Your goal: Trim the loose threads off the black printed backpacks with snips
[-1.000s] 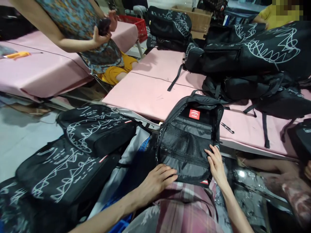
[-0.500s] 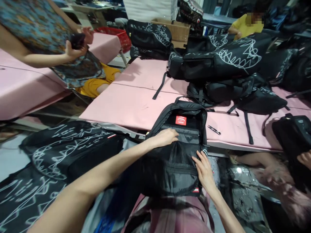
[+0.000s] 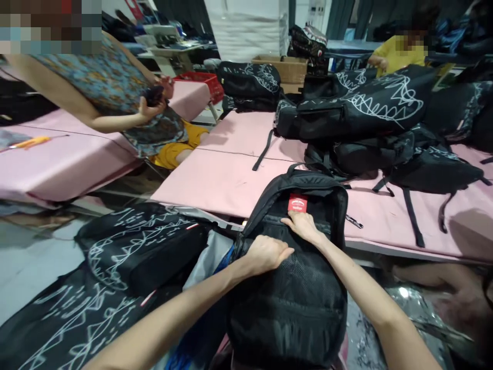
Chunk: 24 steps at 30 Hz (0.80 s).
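A black backpack [image 3: 288, 329] lies unzipped in front of me, its top end on the table edge and its dark lining exposed. Inside, near the top, is a red label [image 3: 298, 203]. My left hand [image 3: 269, 253] is closed on the lining at the left side of the opening, its fingers partly hidden and its thumb pointing right. Higher up, my right hand [image 3: 306, 227] reaches into the opening just below the label, with bent fingers gripping the inner pocket's edge. Some of its fingertips are hidden.
Black backpacks with white scribble prints [image 3: 142, 252] lie at my left; more are piled [image 3: 354, 110] on the pink table [image 3: 223, 169]. A small dark tool [image 3: 354, 222] lies right of the opening. One person stands at left holding a dark object [image 3: 153, 96]; another, in yellow [image 3: 400, 54], is behind.
My right hand has moved from the backpack's right side up to below the red label. My left hand is lower on the lining. The front lining is flatter, and the view has shifted left.
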Each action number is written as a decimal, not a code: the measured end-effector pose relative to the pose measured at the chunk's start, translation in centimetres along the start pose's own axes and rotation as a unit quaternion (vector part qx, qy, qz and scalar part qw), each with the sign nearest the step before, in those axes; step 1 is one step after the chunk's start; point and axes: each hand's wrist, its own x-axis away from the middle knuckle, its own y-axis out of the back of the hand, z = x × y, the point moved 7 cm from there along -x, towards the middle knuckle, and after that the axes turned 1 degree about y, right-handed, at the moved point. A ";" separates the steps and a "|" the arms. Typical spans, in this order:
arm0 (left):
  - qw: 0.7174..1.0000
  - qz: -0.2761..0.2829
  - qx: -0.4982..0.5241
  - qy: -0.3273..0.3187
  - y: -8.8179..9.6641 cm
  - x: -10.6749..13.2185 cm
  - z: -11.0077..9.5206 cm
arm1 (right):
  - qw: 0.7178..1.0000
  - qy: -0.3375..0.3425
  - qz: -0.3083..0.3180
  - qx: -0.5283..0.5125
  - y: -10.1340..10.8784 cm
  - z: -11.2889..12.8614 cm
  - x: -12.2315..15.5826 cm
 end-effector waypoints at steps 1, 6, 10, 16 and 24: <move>1.000 -0.010 0.000 0.018 -0.3 0.1 1.0 | 1.000 -0.003 0.009 0.011 -0.6 0.1 0.1; 0.981 -0.076 0.051 0.174 -2.1 0.1 7.7 | 0.990 -0.090 0.088 0.062 -3.2 -3.2 3.1; 0.969 -0.080 0.087 0.218 -3.0 -1.6 10.4 | 0.980 -0.140 0.132 0.047 -4.1 -5.5 4.0; 0.970 -0.026 0.111 0.216 -4.4 -4.1 11.1 | 0.977 -0.159 0.134 0.042 -4.3 -6.8 4.2; 0.982 0.037 0.136 0.123 -6.1 -4.5 9.9 | 0.979 -0.158 0.125 0.032 -4.6 -7.0 3.9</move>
